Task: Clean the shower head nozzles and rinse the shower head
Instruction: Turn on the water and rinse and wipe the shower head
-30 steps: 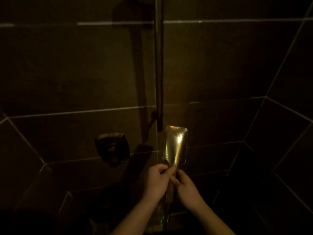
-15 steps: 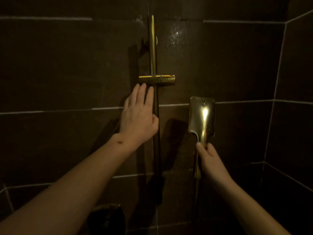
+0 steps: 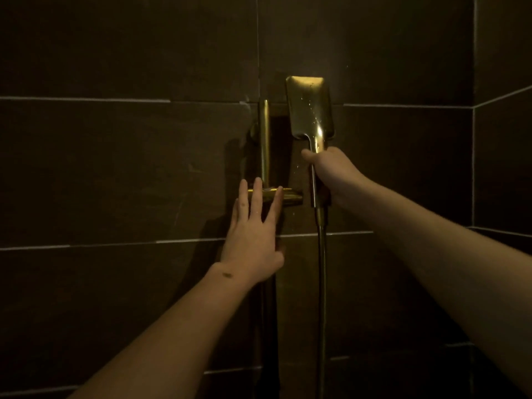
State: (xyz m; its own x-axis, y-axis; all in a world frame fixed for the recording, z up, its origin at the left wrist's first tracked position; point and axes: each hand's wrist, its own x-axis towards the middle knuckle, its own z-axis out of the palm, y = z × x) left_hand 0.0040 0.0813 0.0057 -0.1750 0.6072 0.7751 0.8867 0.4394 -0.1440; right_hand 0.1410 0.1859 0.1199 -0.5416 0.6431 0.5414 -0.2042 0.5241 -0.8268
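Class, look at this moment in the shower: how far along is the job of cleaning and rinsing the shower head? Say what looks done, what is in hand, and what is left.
Done: droplets on the gold shower head suggest rinsing; whether the nozzles are clean cannot be seen. In hand: the right hand grips its handle beside the rail, while the left hand reaches open to the holder bracket. Left: probably seating the head in that holder.

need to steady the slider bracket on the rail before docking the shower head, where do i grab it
Grip the slider bracket at its short horizontal bar, from below and the left, where the left hand already reaches. The right end must stay free: the shower head, held in the right hand, hangs beside it.
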